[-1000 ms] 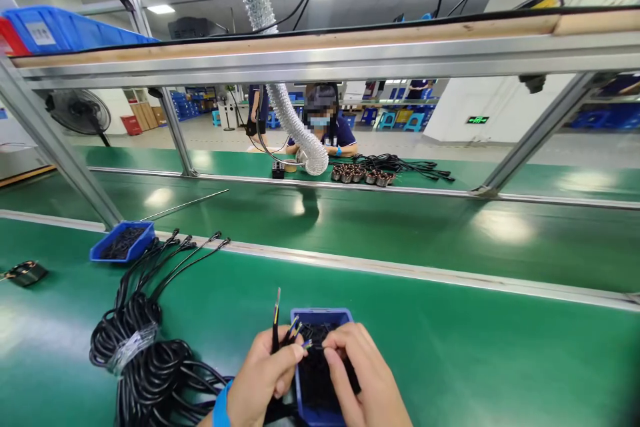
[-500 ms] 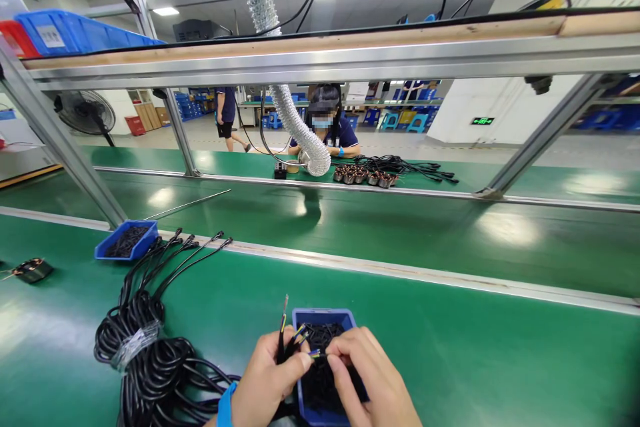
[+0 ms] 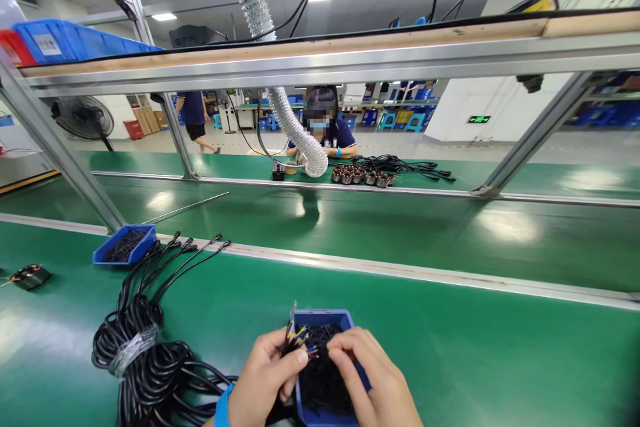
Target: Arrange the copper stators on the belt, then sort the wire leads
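Taking the centre of the view as the hub of the clock, the green bench (image 3: 465,347) fills most of the lower half, and the aluminium shelf frame (image 3: 320,70) spans it from 10 o'clock to 2. At 12 o'clock, beyond the frame, a co-worker in a dark blue shirt (image 3: 346,135) sits at the far side. A silver ribbed hose (image 3: 287,117) hangs down between 11 and 12, its end near the hub. At 8 o'clock lies a large bundle of black cables (image 3: 143,353), bound with clear wrap. At 6 o'clock stands a blue bin (image 3: 324,313) filled with dark pieces (image 3: 323,380). Toward half past eight is a smaller blue tray (image 3: 101,256), also holding dark pieces. Between 6 and 7, the left hand (image 3: 265,373) has its fingers closed round several stripped cable ends (image 3: 299,335), beside and partly over the bin. Between 5 and 6, the right hand (image 3: 375,377) is above the bin, thumb and forefinger narrowed almost together near those ends; whether they pinch anything I cannot tell. Farther out at half past eight lies a wound coil (image 3: 31,277).
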The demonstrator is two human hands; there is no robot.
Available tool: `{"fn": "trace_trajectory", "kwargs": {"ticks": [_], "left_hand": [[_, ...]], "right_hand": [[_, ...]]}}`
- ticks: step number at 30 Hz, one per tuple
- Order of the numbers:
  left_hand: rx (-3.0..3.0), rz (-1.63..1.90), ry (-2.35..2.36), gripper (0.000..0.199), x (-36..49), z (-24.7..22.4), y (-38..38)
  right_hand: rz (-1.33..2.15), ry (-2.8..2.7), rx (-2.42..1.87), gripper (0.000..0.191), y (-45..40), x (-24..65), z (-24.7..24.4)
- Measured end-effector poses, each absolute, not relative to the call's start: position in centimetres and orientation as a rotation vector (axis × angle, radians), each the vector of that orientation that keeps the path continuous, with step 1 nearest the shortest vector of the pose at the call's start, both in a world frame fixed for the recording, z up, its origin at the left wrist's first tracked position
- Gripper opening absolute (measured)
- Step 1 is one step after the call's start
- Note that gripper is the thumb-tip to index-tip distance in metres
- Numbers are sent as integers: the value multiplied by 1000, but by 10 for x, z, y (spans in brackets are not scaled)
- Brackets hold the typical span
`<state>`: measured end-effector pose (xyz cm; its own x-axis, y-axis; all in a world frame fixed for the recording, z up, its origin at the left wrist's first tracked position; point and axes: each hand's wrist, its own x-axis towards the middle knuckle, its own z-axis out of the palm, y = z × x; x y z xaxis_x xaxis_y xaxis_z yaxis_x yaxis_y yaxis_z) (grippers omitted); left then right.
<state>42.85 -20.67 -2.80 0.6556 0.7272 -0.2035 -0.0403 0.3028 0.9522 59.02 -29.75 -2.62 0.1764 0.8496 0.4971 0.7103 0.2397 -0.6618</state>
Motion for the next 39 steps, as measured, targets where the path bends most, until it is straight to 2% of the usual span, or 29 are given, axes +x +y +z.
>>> {"fn": "trace_trajectory", "kwargs": {"ticks": [14, 21, 24, 30, 39], "left_hand": [[1167, 535, 659, 55, 429, -27, -208], [1179, 532, 678, 63, 430, -34, -208], [1171, 535, 684, 64, 430, -33, -207], [1117, 560, 720, 63, 429, -32, -210], [1139, 538, 724, 66, 428, -29, -209]], "right_hand": [[168, -1421, -1430, 15, -296, 581, -25], [418, -1326, -1392, 25, -292, 572, -26], [497, -1277, -1390, 24, -292, 575, -29], [239, -1320, -1381, 12, -294, 583, -26], [121, -1561, -1313, 19, -297, 584, -17]]}}
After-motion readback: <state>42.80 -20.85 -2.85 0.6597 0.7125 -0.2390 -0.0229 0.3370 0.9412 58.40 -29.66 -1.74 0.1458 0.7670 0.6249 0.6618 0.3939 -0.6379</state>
